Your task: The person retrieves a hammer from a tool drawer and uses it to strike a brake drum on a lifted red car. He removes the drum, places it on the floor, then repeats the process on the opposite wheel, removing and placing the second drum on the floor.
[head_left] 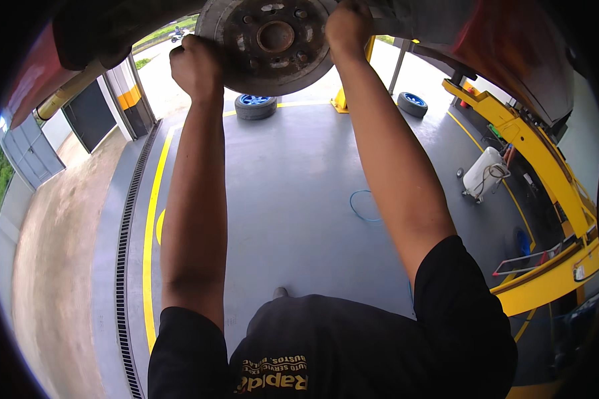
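Note:
A worn brake disc (pixel 275 66) hangs overhead at the top of the head view, its flat face with the rusty centre bore and stud ends turned toward me. Both of my arms are stretched up to it. At its left rim is my left hand (pixel 198 68), closed with the fingers curled around the edge. My right hand (pixel 348 32) is closed on the opposite rim, higher up. The fingertips of both hands are hidden behind the disc or the hands themselves.
Red car bodywork (pixel 506 46) is raised above. Two wheels, a left tyre (pixel 255 109) and a right tyre (pixel 412 105), lie on the grey floor. A yellow lift arm (pixel 536 149), white tank (pixel 484 174) and blue hose (pixel 363 206) are nearby. A drain grate (pixel 130 219) runs along the left.

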`<action>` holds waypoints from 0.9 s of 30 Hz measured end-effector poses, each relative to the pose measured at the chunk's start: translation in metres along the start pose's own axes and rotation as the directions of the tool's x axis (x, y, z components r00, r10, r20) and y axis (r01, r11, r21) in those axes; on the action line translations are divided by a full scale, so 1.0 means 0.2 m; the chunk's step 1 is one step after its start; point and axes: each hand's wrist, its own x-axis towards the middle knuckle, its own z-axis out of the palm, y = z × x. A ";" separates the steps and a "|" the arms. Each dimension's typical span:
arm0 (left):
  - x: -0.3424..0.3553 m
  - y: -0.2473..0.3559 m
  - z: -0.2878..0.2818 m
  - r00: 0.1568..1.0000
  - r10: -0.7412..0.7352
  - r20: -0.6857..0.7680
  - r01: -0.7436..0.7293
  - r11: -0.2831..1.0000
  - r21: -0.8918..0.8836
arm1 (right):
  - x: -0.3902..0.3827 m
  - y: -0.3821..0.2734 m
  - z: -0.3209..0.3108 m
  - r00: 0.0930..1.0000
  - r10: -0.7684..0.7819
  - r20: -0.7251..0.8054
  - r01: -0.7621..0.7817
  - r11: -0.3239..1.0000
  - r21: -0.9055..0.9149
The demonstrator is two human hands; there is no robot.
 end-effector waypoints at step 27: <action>-0.12 0.04 0.01 0.923 0.258 0.285 -0.048 0.812 -0.582 | 0.10 -0.07 -0.02 0.911 -0.357 0.207 0.382 0.919 -0.096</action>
